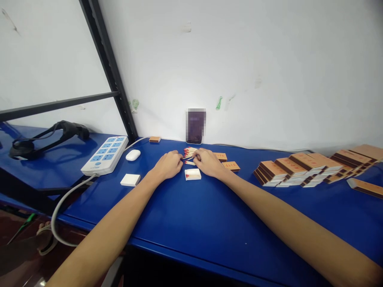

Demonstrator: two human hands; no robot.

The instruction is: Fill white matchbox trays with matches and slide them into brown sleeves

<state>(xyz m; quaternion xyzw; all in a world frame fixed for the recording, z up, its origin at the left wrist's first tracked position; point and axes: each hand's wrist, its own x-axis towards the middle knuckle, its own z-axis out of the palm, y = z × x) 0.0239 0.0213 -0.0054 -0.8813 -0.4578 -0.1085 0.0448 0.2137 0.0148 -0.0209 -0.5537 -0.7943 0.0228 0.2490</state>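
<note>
Several red-tipped matches (pixel 189 152) lie in a loose pile on the blue table (pixel 191 215). My left hand (pixel 169 164) rests at the pile's left side, its fingers curled together; what they hold, if anything, is too small to tell. On the right side my right hand (pixel 208 161) has its thumb and fingers pinched on the matches. Just in front of both hands sits an open white matchbox tray (pixel 193 174) with a few matches inside. Two orange matchboxes (pixel 231 166) lie beside my right hand.
Rows of stacked matchboxes (pixel 299 167) stand at the right. A power strip (pixel 105 155), a white earbud case (pixel 133 155), a white box (pixel 130 179) and a small matchbox (pixel 154 139) are at the left. A phone (pixel 195 126) leans on the wall.
</note>
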